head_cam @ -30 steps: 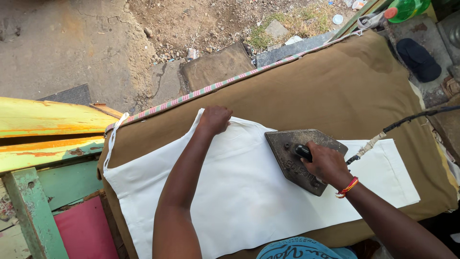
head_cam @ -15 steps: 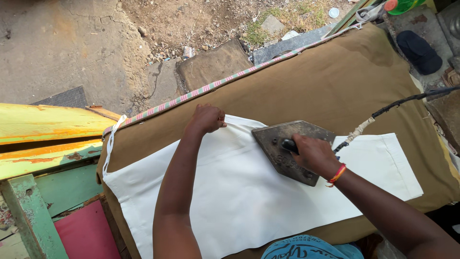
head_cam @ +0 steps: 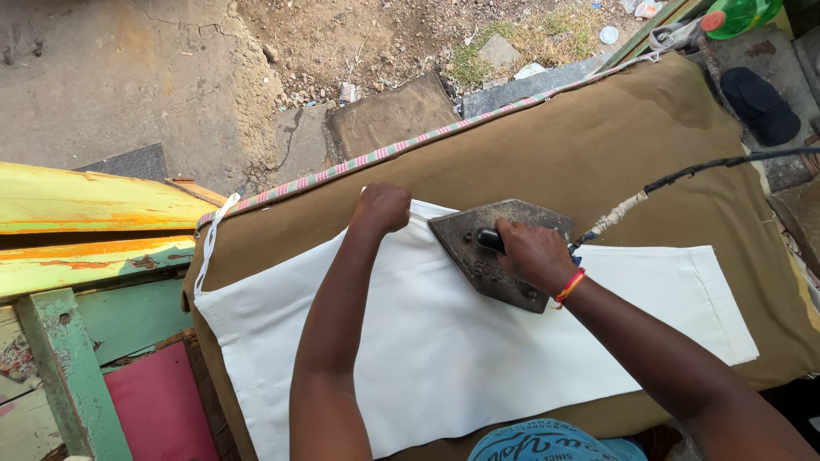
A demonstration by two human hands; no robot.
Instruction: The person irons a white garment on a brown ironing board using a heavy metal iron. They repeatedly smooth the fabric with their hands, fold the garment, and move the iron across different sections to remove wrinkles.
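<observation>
A white cloth (head_cam: 444, 358) lies spread flat on a brown padded ironing table (head_cam: 598, 145). My right hand (head_cam: 531, 253) grips the black handle of a heavy dark metal iron (head_cam: 478, 248), which rests on the cloth near its far edge. A red and yellow thread band circles that wrist. My left hand (head_cam: 381, 209) is closed, pressing down on the cloth's far edge just left of the iron's pointed tip. A black cord (head_cam: 709, 166) with a taped white section runs from the iron to the right.
Yellow and green painted wooden planks (head_cam: 94, 213) and a pink board (head_cam: 158, 401) stand at the left. Stone slabs (head_cam: 389, 111) and bare dirt lie beyond the table. A dark sandal (head_cam: 756, 102) and a green bottle (head_cam: 735, 15) sit at the upper right.
The iron has slid left across the cloth toward my left hand, which stays pressed on the cloth's far edge.
</observation>
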